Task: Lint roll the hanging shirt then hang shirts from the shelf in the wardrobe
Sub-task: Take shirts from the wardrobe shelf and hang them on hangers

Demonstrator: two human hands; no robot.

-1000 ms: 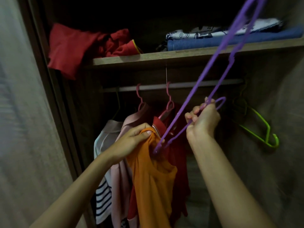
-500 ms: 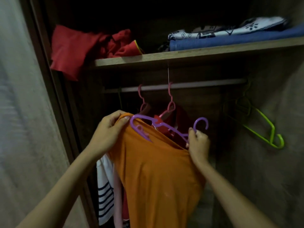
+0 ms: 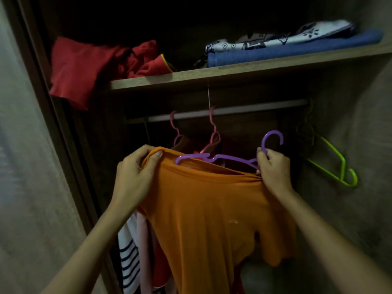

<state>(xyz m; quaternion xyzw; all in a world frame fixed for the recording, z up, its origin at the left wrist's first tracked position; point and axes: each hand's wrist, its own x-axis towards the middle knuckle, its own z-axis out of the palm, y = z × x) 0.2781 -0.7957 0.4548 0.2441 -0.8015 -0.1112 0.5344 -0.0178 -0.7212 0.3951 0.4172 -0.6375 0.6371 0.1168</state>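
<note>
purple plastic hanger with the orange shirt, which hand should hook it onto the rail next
Right. The right hand already grips the purple plastic hanger just below its hook, under the metal rail; the left hand only pinches the orange shirt.

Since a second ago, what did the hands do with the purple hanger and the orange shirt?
The right hand swung the purple hanger down from pointing high to level and slid it into the neck of the orange shirt. The left hand pulled the shirt's shoulder up and out, spreading it. Both hands kept their grip. The hanging clothes, green hanger and shelf stayed put.
</note>
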